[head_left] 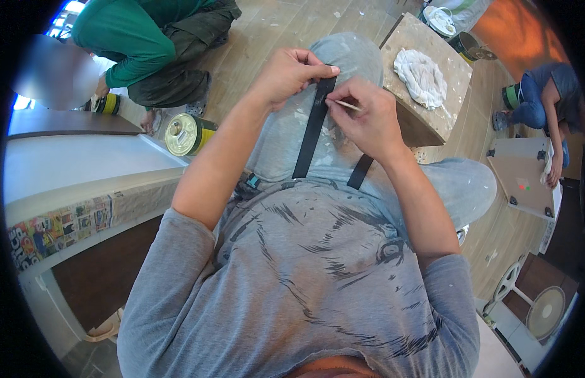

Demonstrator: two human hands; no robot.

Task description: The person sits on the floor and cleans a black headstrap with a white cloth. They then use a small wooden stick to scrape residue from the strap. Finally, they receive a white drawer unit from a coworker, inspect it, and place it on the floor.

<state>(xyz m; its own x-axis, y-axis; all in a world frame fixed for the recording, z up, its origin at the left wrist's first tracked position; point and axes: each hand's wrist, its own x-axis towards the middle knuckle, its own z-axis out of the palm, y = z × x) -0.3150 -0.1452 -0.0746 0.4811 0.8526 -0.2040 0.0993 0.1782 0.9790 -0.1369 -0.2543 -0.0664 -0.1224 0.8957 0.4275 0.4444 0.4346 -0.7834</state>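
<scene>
Here, pinched: strap (313, 129) in left hand (283, 77), stick (348, 105) in right hand (373, 118), box edge (458, 87) rightward.

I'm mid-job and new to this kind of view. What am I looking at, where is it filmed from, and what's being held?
There is no machine here, just a person's two bare hands. The single picture comes from a wide fisheye camera worn on the head, looking down, so straight edges bend near the rim.

The left hand pinches the far end of a black strap lying over the gray trousers. The right hand holds a thin pale stick beside it.

Ahead to the right, a crumpled white cloth lies on a wooden box. The person in green and the person at far right are others nearby.
</scene>
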